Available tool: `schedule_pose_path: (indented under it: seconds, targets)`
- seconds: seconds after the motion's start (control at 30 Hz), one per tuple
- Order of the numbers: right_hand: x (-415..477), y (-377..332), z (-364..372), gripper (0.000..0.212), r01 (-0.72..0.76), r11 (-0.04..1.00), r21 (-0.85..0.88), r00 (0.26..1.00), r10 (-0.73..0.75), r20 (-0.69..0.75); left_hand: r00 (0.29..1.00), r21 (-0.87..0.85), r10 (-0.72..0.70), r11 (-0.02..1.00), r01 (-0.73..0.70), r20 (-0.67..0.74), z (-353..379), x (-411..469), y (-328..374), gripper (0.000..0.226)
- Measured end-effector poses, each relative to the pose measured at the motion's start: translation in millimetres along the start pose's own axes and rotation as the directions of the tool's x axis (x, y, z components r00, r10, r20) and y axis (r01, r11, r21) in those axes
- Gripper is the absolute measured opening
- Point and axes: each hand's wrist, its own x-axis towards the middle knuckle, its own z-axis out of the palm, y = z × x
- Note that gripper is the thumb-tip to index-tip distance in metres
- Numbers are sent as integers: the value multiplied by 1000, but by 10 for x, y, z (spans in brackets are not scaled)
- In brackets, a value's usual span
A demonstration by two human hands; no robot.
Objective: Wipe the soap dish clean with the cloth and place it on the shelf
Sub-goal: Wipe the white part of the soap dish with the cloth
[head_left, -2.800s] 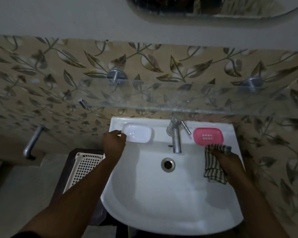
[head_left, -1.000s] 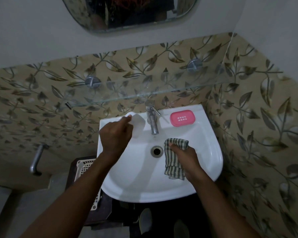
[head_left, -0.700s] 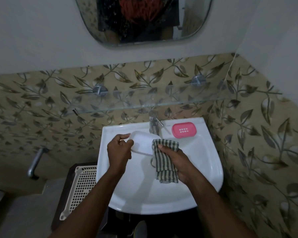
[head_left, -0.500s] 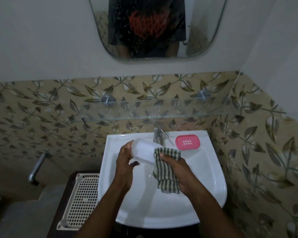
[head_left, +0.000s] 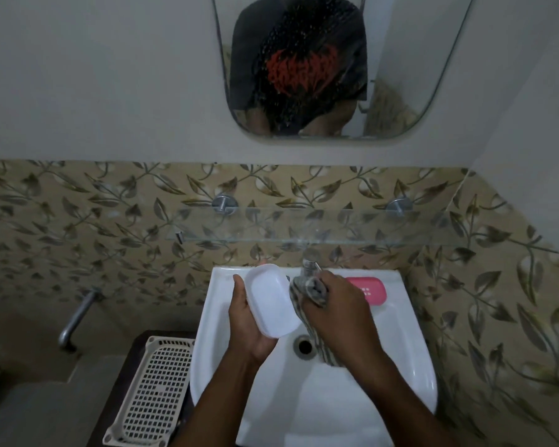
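The right hand [head_left: 339,312] covered the left end of the pink plastic soap dish [head_left: 373,291] and most of the striped cloth [head_left: 313,291]. Fingers of the left hand [head_left: 249,327] lay mostly hidden behind the white oval plastic soap dish [head_left: 271,304].

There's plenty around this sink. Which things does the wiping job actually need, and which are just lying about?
In the job:
- white soap dish, held in the left hand
- striped cloth, gripped by the right hand
- glass shelf

Just lying about:
- pink soap dish
- tap
- plastic basket
- mirror
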Motion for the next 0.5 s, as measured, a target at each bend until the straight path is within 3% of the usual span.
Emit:
schedule_pose_path:
  seconds: [0.07,0.1,0.13,0.2,0.3,0.37,0.43,0.5]
  targets:
    - [119,-124,133,16,89,975,-203,989,-111,-101,995,53,-63,997,59,73,120,-22,-66,76]
    - [167,-152,228,16,117,957,-267,981,-153,-118,978,53,-88,995,80,190,172,-38,-86,70]
    - [198,-165,325,15,133,946,-295,978,-173,-115,973,56,-90,995,80,213,234,-64,-105,58]
    - [241,-137,473,15,141,956,-257,977,-177,-121,989,61,-103,993,97,103,239,-46,-153,65]
    - [265,-55,540,16,193,979,-70,972,-201,-121,993,80,-104,992,99,53,251,-50,-120,68]
    - [280,18,528,19,238,971,21,971,-237,-36,995,130,-99,987,98,3,256,-35,-69,64]
    - [284,43,449,19,250,965,83,952,-261,161,991,148,-131,980,134,-27,230,-28,-21,67]
    - [267,40,369,21,260,965,40,899,-257,355,987,202,-156,966,161,-42,200,-2,38,77]
